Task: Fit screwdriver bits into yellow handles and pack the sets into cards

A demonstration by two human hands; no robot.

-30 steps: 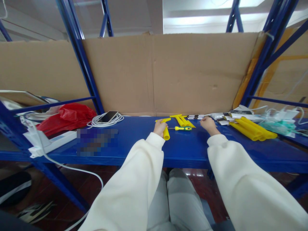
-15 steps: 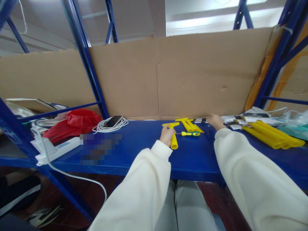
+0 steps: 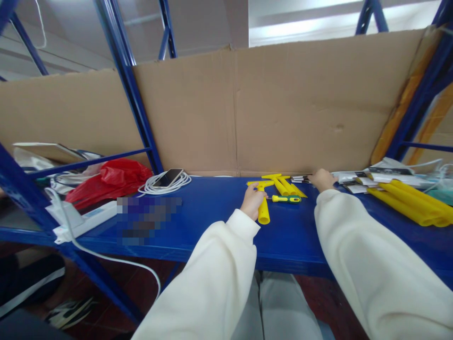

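Observation:
My left hand [image 3: 252, 200] is closed around a yellow T-shaped piece [image 3: 264, 215], whose hollow round end points toward me. Just right of it lies a screwdriver [image 3: 286, 199] with a yellow and green handle, its shaft pointing at the held piece. Behind the screwdriver, more yellow T-shaped pieces [image 3: 283, 186] rest on the blue shelf [image 3: 219, 222]. My right hand [image 3: 322, 179] reaches to the back, fingers curled down beside small black-and-white strips [image 3: 300, 179]. What its fingertips grip is too small to make out.
Several yellow tubes [image 3: 406, 205] and white packets lie at the right. On the left are a phone [image 3: 170, 178] on a coiled white cable [image 3: 150, 186], a red plastic bag [image 3: 113, 182] and a white power strip [image 3: 95, 217]. A cardboard panel [image 3: 198, 118] closes the back. Another person's leg shows lower left.
The view has shifted slightly, so the shelf's right-hand things appear farther right. My left hand still holds the yellow T-shaped piece; my right hand stays at the small strips.

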